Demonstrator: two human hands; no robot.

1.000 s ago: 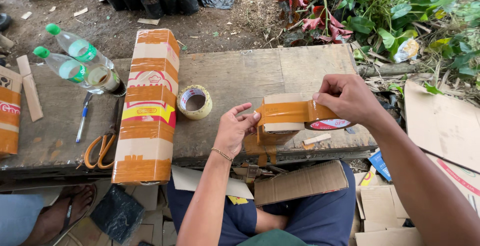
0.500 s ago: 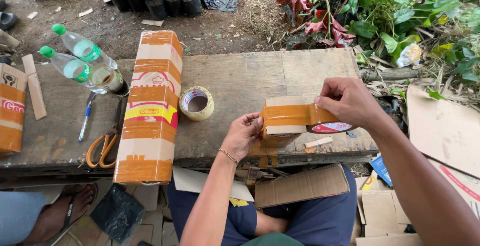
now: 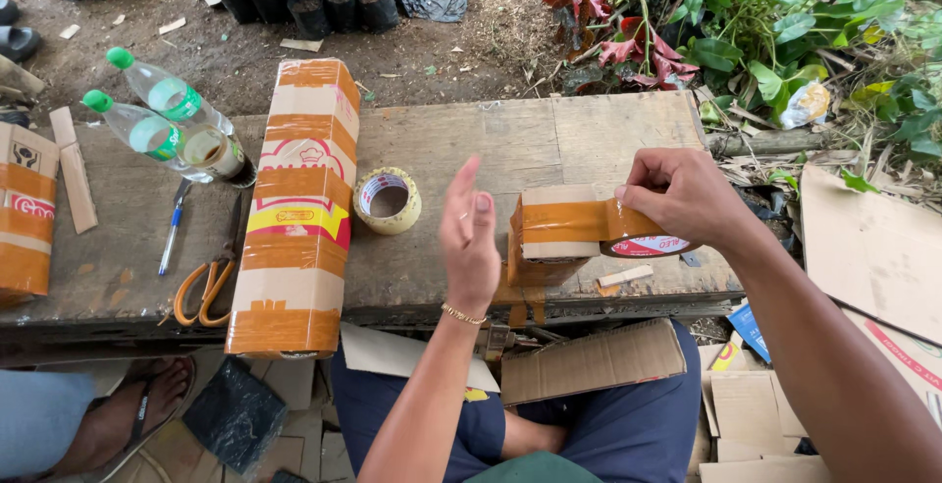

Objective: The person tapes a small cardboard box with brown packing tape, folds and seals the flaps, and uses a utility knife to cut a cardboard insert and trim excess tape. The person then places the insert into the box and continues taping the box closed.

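behind the right hand (image 3: 687, 193) — tape roll (image 3: 648, 244) mostly hidden.

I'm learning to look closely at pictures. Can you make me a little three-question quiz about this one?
1. True or false: the left hand presses flat on the small box.
2. What does the right hand hold?
3. What lies left of the tall taped box? A scissors, B hammer, C cup.

Key: 1 false, it is lifted beside it. 2 a brown tape roll. 3 A, orange-handled scissors.
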